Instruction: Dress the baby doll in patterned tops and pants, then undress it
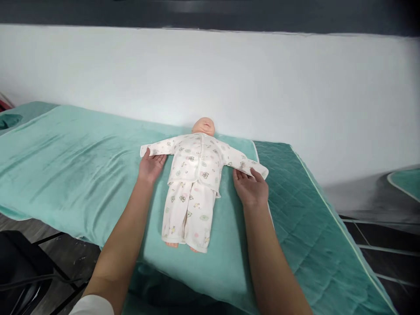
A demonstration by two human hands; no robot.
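Observation:
A baby doll (203, 126) lies on its back, arms spread to both sides. It wears a white long-sleeved top (197, 159) with small animal prints and matching trousers (189, 214); its toes show below the trouser cuffs. My left hand (152, 168) is palm up at the sleeve on the left, thumb over its edge and fingertips tucked beneath. At the other sleeve (243, 162), my right hand (252, 188) holds the lower edge the same way, near the cuff. The doll's own hands are hidden inside the sleeves.
Under the doll is a light green plush cover (82, 175) on a bed against a white wall (210, 70). A darker quilted cover (305, 227) extends on the right. A black chair-like object (22, 262) stands at lower left, and metal bars (387, 251) show at right.

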